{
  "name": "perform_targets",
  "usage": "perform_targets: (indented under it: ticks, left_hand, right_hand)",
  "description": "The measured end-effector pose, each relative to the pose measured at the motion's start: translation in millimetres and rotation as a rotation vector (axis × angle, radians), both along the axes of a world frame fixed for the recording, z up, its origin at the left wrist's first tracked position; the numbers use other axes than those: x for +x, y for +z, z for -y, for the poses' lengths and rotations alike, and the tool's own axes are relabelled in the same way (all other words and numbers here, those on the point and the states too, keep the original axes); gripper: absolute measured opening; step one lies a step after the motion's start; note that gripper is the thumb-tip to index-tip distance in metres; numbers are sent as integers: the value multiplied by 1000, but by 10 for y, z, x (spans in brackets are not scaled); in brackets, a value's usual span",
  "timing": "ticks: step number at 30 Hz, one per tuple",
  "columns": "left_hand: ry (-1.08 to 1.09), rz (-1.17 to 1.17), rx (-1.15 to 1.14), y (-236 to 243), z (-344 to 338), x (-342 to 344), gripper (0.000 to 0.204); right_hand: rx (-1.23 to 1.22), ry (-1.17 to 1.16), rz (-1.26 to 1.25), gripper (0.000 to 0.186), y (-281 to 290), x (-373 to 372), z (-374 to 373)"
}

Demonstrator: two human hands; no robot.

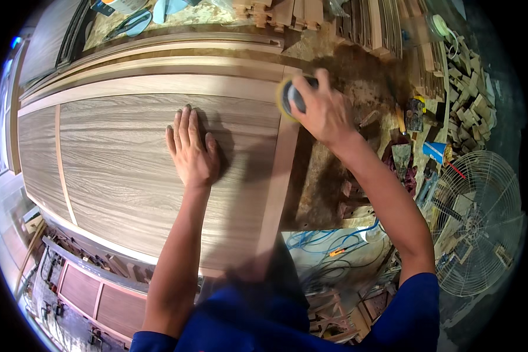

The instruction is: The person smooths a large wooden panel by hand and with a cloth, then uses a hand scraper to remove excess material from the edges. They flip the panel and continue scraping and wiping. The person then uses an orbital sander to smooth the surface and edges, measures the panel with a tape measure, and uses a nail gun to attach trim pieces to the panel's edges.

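A framed wood panel (129, 146) with grey-brown grain and pale edge strips lies flat before me. My left hand (192, 151) rests palm down on its middle, fingers stretched out and holding nothing. At the panel's far right corner, my right hand (322, 111) grips a round sanding pad (288, 97), black with a yellowish rim. The pad sits over the joint where the pale far strip meets the right strip (278, 176). My fingers wrap its top and hide part of it; its underside is out of sight.
Stacked wood strips (369, 29) stand at the far right of the stained workbench (322, 176). Along its right edge lie a scraper (401, 155) and a blue container (434, 151). A large wire-caged fan (475, 223) stands beyond. Blue hoses (317, 239) tangle below. Offcuts (469, 88) are piled far right.
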State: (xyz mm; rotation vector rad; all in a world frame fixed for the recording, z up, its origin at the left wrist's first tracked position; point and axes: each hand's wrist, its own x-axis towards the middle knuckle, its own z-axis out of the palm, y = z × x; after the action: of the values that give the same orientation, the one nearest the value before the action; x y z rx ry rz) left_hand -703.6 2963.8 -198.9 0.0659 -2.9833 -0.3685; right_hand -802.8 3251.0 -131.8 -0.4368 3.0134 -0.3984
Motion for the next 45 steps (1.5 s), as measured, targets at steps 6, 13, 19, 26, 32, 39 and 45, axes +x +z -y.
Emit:
perform_targets:
  ticks: [6,13,19,26,32,39,45]
  left_hand:
    - [-24,-29,8,7,-83,-1,57]
    - [-12,-91,-18,-133,22,34,58]
    - [-146,-176,1,-195,79,120,61]
    - [-280,-49,-7,-147,327,1395,60]
    - [-378,26,60,-30,515,2092,60]
    - [-952,396,219,28,339,4136,72]
    - [-1111,192,364,-658,106,4871,59]
  right_hand:
    - [8,-54,31,40,84,-46,12]
    - [-171,168,162,55,249,2251,-81]
    - [-13,46,61,46,169,2450,211]
    - [50,311,141,41,81,4392,510]
    - [-129,335,436,43,585,5402,507]
    - [-20,-96,435,52,996,5411,627]
    - [-123,-223,416,55,1012,5449,859]
